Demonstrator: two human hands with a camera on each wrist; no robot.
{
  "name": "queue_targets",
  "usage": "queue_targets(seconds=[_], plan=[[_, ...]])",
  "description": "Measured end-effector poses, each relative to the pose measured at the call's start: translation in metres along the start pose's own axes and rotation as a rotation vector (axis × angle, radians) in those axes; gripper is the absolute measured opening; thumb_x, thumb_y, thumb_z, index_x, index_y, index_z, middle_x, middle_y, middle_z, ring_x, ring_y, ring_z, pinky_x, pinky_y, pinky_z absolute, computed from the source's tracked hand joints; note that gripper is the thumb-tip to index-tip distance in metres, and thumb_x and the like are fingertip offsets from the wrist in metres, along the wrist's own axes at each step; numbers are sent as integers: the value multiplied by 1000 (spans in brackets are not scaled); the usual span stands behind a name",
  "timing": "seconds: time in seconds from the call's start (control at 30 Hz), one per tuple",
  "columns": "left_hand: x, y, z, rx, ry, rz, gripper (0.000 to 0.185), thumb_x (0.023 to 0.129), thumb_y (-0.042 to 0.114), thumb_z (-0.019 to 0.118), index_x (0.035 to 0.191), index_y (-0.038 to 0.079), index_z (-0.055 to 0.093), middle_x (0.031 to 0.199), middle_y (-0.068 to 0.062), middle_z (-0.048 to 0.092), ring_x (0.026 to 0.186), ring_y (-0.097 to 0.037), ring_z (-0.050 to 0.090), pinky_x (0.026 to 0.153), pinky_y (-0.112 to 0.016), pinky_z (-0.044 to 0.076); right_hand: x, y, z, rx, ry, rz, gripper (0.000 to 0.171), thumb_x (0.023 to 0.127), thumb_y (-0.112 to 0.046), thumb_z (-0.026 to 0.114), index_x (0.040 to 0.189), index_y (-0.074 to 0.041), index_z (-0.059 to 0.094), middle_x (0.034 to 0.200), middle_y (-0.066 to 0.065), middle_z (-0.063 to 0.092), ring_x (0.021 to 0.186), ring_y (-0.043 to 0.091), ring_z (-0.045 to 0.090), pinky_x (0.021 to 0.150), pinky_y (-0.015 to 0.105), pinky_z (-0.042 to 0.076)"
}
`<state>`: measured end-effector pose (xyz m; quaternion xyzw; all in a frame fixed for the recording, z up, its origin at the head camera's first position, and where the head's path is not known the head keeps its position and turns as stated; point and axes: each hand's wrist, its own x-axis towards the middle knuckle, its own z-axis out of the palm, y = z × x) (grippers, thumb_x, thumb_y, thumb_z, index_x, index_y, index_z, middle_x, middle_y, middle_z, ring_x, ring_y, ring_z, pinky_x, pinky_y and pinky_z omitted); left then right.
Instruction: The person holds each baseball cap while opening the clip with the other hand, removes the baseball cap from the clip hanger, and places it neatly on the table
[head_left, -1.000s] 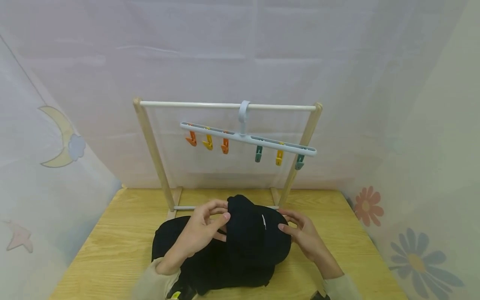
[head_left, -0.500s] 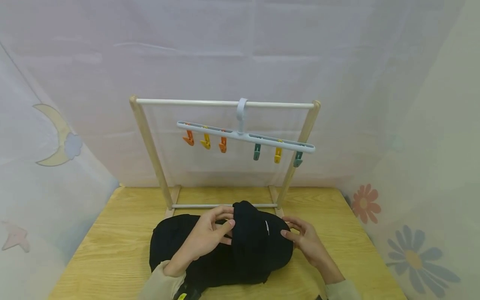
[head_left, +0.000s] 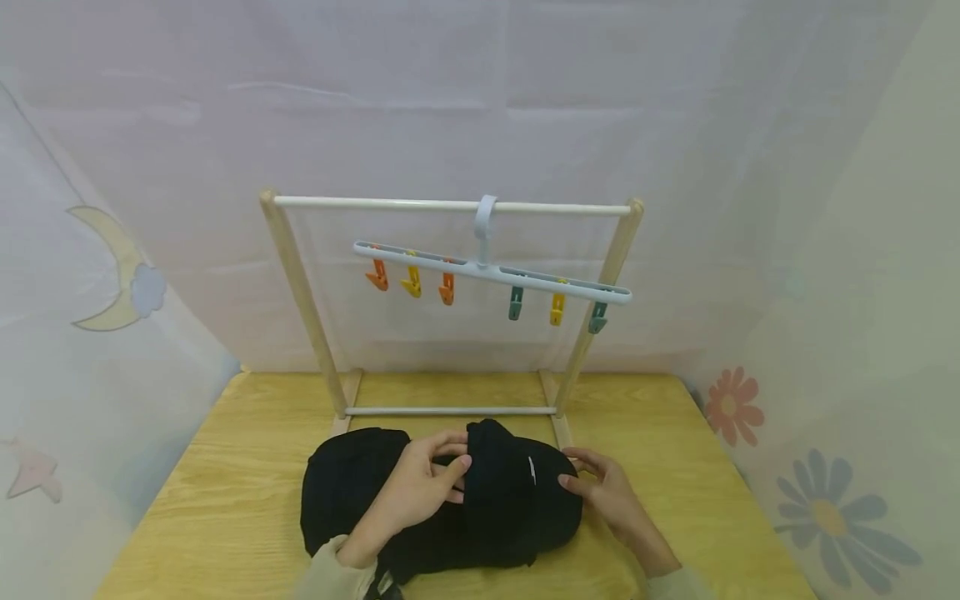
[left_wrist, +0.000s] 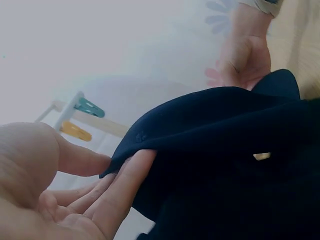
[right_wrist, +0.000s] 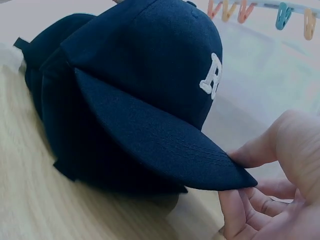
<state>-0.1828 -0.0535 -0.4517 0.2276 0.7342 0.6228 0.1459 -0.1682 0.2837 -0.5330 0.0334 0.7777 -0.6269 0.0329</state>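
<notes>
Two hands at a stack of dark navy fabric baseball caps (head_left: 450,508) on the near middle of a light wooden tabletop (head_left: 225,467). The uppermost cap, dark navy with a white embroidered letter on its front panel (right_wrist: 165,65), sits on at least one more cap of the same colour, whose crown shows to the left in the head view. The left hand (head_left: 420,492) pinches the top cap's rear edge, thumb above and fingers (left_wrist: 125,185) below the fabric, so its grip is narrow and closed on the cap. The right hand (head_left: 607,492) meets the tip of the stiff curved brim (right_wrist: 165,145) at the right of the stack; its fingertips (right_wrist: 235,215) lie under the brim edge and the thumb beside it, a light, narrow hold on the brim.

Behind the caps, at the far side of the tabletop, stands a small wooden-framed drying rack with a white top rail (head_left: 450,204). From the rail hangs a pale blue plastic clip hanger (head_left: 491,275), tilted down to the right, with six small pegs in orange, yellow and teal, all bare. A translucent white curtain printed with a moon and flowers (head_left: 112,275) encloses the scene.

Progress, as judged from this arrangement: the top cap is in hand at both ends but rests low on the stack, not yet carried clear; no cap hangs on the pegs, so any hanging of caps would lie wholly ahead
</notes>
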Motion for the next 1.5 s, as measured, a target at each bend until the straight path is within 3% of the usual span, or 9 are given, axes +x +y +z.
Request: queue_targets(seconds=[0.1, 0.27, 0.43, 0.67, 0.9, 1.07, 1.27, 1.4, 1.5], plan=[[-1, -5, 3, 22, 10, -31, 44, 110, 13, 62, 148, -7, 55, 139, -34, 62, 79, -22, 76, 68, -30, 65, 1, 9, 2, -27, 45, 24, 54, 92, -2, 80, 143, 4, 62, 112, 16, 68, 99, 15, 64, 78, 26, 58], [-3, -10, 7, 23, 35, -62, 42, 106, 9, 66, 144, -7, 59, 135, -33, 66, 78, -24, 77, 66, -31, 65, 2, 18, 5, -21, 45, 62, 56, 93, -3, 80, 144, 4, 60, 118, 18, 68, 92, 17, 68, 70, 29, 60], [-2, -14, 12, 36, 64, -74, 40, 103, 7, 71, 139, -8, 64, 128, -30, 71, 73, -22, 77, 63, -32, 65, 1, 26, 5, -47, 50, 74, 57, 92, -4, 80, 145, 5, 59, 119, 18, 69, 84, 17, 70, 61, 31, 60], [2, -17, 20, 73, 107, -65, 36, 98, 6, 76, 129, -10, 69, 111, -24, 78, 64, -20, 77, 58, -31, 63, 0, 32, 0, -84, 57, 85, 57, 91, -4, 80, 144, 5, 60, 112, 15, 71, 78, 18, 73, 59, 32, 62], [4, -14, 23, 112, 83, -95, 37, 98, 8, 78, 129, -9, 69, 108, -17, 80, 68, -24, 78, 64, -30, 63, 1, 33, -4, -135, 73, 57, 56, 91, -1, 80, 142, 8, 61, 113, 18, 74, 79, 19, 72, 57, 32, 60], [2, -13, 12, 64, 27, -82, 38, 102, 15, 74, 132, -6, 67, 113, -16, 78, 76, -30, 79, 70, -34, 65, 4, 30, -6, -173, 59, 45, 55, 90, -2, 81, 141, 6, 62, 110, 16, 73, 74, 16, 69, 56, 29, 58], [-4, -12, -7, 82, 4, -34, 44, 107, 26, 69, 143, 1, 62, 130, -17, 72, 87, -24, 79, 76, -31, 64, 3, 26, -11, -218, 30, 42, 53, 93, -8, 81, 141, 5, 62, 111, 16, 72, 63, 16, 66, 56, 29, 56], [-11, -11, -24, 161, 9, 14, 48, 108, 29, 67, 148, 5, 57, 137, -17, 69, 98, -21, 77, 79, -28, 62, 1, 23, -16, -305, 49, 34, 53, 94, -17, 83, 139, 3, 64, 112, 12, 72, 74, 15, 69, 63, 27, 56], [-16, -10, -40, 239, 60, 55, 46, 108, 32, 66, 148, 10, 58, 138, -14, 69, 107, -20, 75, 86, -26, 61, 2, 18, -24, -393, 73, -12, 54, 94, -24, 84, 139, 0, 66, 115, 11, 72, 91, 18, 72, 72, 28, 59]])
